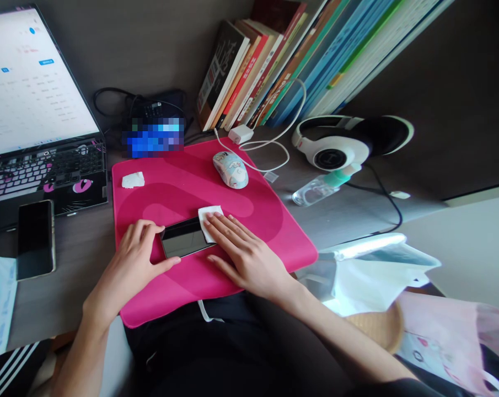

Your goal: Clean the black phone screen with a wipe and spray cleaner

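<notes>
A black smartphone (182,240) with a glossy, reflective screen lies face up on the pink desk mat (175,165). My left hand (133,256) grips its left end, thumb on the near edge and fingers at the far corner. Over the phone's right end is a folded white wipe (208,220), partly hidden under fingers. My right hand (245,251) presses on this wipe with its fingers stretched out flat, the thumb apart from them and resting near the mat.
Around the phone are a mouse (230,170) and a crumpled white piece (133,180). A laptop (38,110) and second phone (36,240) stand left. Books (249,71) line the back; headphones (336,146) and a clear spray bottle (319,188) lie right.
</notes>
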`<action>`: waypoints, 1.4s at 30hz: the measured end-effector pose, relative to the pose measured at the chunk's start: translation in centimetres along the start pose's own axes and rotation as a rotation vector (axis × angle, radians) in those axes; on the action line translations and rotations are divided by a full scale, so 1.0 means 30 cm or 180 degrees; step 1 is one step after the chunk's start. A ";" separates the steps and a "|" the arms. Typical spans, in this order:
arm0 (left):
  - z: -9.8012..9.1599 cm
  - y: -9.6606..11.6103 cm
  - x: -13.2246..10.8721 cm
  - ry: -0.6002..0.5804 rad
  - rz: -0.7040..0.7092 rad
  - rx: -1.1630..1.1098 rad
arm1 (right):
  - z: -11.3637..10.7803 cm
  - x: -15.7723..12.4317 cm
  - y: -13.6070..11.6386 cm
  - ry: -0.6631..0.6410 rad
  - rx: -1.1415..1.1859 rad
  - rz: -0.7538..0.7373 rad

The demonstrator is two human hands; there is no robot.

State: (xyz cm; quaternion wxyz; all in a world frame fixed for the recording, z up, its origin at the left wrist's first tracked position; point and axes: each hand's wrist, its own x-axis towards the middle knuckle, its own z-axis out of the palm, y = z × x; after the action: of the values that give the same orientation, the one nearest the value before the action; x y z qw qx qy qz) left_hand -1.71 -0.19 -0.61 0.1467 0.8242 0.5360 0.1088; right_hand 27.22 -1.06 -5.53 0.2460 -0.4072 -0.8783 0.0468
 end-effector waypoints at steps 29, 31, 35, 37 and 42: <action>0.003 -0.005 0.001 -0.0016 0.0060 0.0028 | -0.004 0.002 -0.001 -0.0031 0.0033 0.0008; 0.005 -0.006 0.000 -0.0003 0.0060 0.0038 | -0.003 0.001 -0.001 -0.0026 0.0007 0.0001; 0.009 -0.011 -0.002 0.0034 0.0077 0.0033 | -0.004 0.000 -0.001 -0.0043 0.0035 0.0027; 0.010 -0.012 -0.002 0.0040 0.0084 0.0022 | -0.005 0.001 -0.002 -0.0044 0.0046 0.0032; 0.009 -0.012 0.000 0.0030 0.0069 0.0023 | -0.004 0.002 -0.004 -0.0037 -0.0013 -0.0001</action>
State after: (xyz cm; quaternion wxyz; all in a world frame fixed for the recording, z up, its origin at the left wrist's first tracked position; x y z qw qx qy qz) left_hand -1.93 -0.10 -0.99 0.1400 0.8300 0.5281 0.1124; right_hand 27.15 -1.11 -5.38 0.2401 -0.4074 -0.8799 0.0473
